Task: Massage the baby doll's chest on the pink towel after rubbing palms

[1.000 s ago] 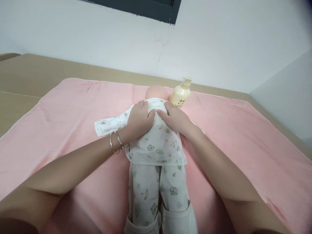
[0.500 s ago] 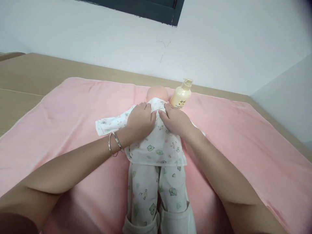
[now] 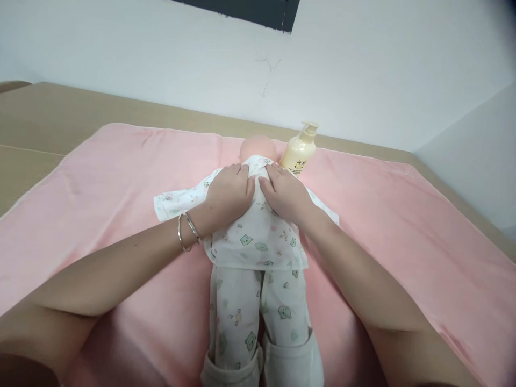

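Note:
A baby doll lies lengthwise in front of me, its bald head [image 3: 258, 149] at the far end. It wears a white long-sleeved shirt [image 3: 258, 244] and matching trousers [image 3: 237, 312], both printed with green animal faces. My left hand [image 3: 230, 191] rests over the left side of the shirt's upper part, fingers stretched toward the collar and thumb apart. My right hand [image 3: 285, 192] lies likewise on the right side, its fingertips by the collar. The shirt creases between the two hands. The doll's face does not show.
A pale yellow pump bottle [image 3: 299, 151] stands just right of the doll's head. Under the doll a pink cloth [image 3: 133, 172] is spread over a wooden table [image 3: 60, 115]. Behind it rises a white wall [image 3: 161, 59] with a dark frame [image 3: 258, 12] at the top.
The view has shifted slightly, so everything sits a little higher. My right hand has slid a bit toward the collar's middle, and more of the right sleeve shows.

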Demonstrator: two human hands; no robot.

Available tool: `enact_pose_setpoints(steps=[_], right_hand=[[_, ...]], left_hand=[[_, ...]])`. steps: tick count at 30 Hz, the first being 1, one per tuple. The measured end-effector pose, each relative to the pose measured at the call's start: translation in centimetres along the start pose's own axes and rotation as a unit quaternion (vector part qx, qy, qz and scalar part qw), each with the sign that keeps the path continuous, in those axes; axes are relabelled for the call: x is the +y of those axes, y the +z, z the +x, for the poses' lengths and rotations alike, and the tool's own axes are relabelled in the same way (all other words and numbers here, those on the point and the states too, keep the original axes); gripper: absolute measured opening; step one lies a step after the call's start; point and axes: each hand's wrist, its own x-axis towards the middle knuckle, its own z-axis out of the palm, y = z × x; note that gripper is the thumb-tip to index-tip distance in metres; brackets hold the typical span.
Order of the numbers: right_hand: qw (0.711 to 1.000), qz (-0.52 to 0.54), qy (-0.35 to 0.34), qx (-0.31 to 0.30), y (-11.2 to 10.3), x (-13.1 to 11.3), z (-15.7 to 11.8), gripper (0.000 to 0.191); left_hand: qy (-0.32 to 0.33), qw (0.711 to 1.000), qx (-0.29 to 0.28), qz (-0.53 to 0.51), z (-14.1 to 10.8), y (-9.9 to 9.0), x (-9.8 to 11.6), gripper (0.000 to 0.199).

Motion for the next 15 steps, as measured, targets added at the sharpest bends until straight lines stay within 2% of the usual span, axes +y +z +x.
enact_pose_setpoints(steps=[4,9,12,15], right_hand=[[1.0,-0.014,0.009,-0.005,-0.4,-0.6,-0.2,0.049],[0.998,-0.046,0.023,-0.035,-1.6,-2.6,-2.1,0.04],[0.998,0.004,0.029,-0.05,-1.5,-1.9,-1.5,0.04],[0.997,0.044,0.042,-0.036,-0.6,-0.4,0.0,0.044]], left_hand=[[0.014,1.0,-0.004,-0.001,0.0,-0.2,0.1,0.042],[-0.065,0.995,-0.05,-0.058,0.9,-0.7,-0.6,0.034],[-0.055,0.997,-0.054,-0.031,0.5,-0.9,0.0,0.039],[-0.015,0.999,-0.047,0.011,-1.0,-1.2,1.5,0.047]])
